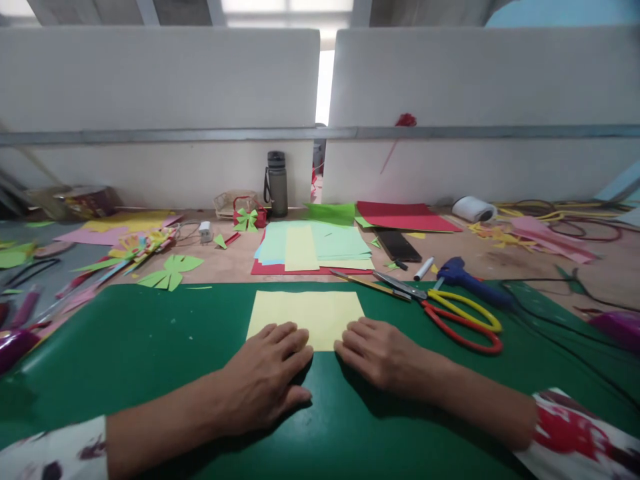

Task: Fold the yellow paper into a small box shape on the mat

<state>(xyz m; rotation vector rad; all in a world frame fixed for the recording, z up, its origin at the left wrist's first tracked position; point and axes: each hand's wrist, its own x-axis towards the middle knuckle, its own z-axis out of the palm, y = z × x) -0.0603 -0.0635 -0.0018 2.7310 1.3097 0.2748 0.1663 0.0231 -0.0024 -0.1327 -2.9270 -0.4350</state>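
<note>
A pale yellow paper sheet (310, 315) lies flat on the green cutting mat (150, 353). My left hand (265, 380) rests palm down with its fingers stretched out, the fingertips on the sheet's near left edge. My right hand (383, 353) lies flat too, its fingers on the sheet's near right corner. Neither hand grips anything.
Scissors with red and yellow handles (440, 310) lie right of the sheet, beside a blue glue gun (467, 277) and a white marker (424, 269). A stack of coloured paper (313, 248), a grey bottle (277, 183), paper bows (170, 272) and scraps lie behind. White partitions close the back.
</note>
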